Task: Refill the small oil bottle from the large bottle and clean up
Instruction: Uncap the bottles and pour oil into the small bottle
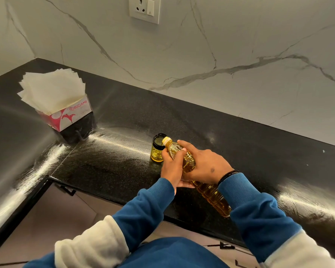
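Step in hand: we are tipping the large bottle (pixel 189 163) toward the small oil bottle (pixel 158 147), so by our reading we are pouring, or on the point of it.
Large bottle: it is lying steeply tilted at the centre of the frame, base toward the lower right, yellow neck (pixel 166 140) resting over the small one's open mouth; we cannot tell whether oil is running.
Small oil bottle: it is standing upright on the black counter (pixel 124 113), just left of centre, uncapped, with yellow oil showing low in the glass.
Left hand (pixel 171 167): we are wrapping it round the big bottle's shoulder, just beside the small bottle.
Right hand (pixel 205 163): we are gripping the big bottle's body from above, fingers curled over it.
Progress: we are judging the refill as underway but not finished, and the cleaning as not begun.
Next move: we are needing a slow, steady tilt with the neck kept over the mouth, then a clean lift upright once the level rises.
For the clean-up: the tissue box (pixel 66 115) is waiting at the upper left of the frame, well apart from the bottles.
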A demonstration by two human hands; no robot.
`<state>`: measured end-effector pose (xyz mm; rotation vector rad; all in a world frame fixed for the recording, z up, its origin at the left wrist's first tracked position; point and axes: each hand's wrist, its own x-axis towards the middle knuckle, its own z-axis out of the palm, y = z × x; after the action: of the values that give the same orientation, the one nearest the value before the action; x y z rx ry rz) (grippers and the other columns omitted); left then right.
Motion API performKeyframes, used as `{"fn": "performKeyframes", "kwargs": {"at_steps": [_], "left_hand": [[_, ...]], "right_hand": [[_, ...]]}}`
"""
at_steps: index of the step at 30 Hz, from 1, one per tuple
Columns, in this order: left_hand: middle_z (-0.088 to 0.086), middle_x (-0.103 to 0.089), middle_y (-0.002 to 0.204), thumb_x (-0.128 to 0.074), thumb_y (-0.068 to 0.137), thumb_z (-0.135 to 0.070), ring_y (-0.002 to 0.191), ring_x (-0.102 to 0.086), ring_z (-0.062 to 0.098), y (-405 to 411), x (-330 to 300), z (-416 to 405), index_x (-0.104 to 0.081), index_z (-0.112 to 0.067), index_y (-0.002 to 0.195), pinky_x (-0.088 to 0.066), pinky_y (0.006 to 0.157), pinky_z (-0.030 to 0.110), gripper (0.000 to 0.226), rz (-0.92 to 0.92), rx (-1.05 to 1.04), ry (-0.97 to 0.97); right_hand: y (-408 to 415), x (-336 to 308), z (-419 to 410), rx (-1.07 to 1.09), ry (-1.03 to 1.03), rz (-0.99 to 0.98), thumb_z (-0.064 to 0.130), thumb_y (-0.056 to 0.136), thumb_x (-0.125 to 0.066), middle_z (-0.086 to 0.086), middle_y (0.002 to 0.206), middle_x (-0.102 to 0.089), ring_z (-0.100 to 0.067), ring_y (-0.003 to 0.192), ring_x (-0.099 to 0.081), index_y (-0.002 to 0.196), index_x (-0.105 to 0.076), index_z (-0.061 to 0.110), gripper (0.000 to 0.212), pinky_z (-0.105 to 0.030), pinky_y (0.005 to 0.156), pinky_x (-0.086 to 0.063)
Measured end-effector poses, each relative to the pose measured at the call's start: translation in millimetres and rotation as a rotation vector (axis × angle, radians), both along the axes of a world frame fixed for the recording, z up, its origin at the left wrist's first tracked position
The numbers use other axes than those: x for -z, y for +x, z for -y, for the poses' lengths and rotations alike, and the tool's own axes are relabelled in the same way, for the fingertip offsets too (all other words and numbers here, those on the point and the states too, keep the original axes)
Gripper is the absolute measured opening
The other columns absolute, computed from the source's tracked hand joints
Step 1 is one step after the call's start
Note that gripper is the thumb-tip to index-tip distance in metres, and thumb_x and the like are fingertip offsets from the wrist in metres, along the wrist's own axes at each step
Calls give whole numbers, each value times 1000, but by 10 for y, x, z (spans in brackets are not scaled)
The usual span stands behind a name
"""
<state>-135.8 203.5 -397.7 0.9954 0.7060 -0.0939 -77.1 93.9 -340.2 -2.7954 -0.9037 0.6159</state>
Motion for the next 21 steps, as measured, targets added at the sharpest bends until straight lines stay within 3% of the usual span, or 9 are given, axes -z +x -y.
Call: {"fn": "performKeyframes", "kwargs": {"at_steps": [21], "left_hand": [[7, -49, 135, -63, 87, -53, 107, -61, 40, 5, 26, -14, -30, -61, 132, -60, 56, 57, 56, 3, 0, -3]], "right_hand": [[19, -2, -39, 2, -7, -35, 59, 73, -74, -3, 133, -63, -22, 105, -66, 143, 4, 64, 105, -43, 91, -58]]}}
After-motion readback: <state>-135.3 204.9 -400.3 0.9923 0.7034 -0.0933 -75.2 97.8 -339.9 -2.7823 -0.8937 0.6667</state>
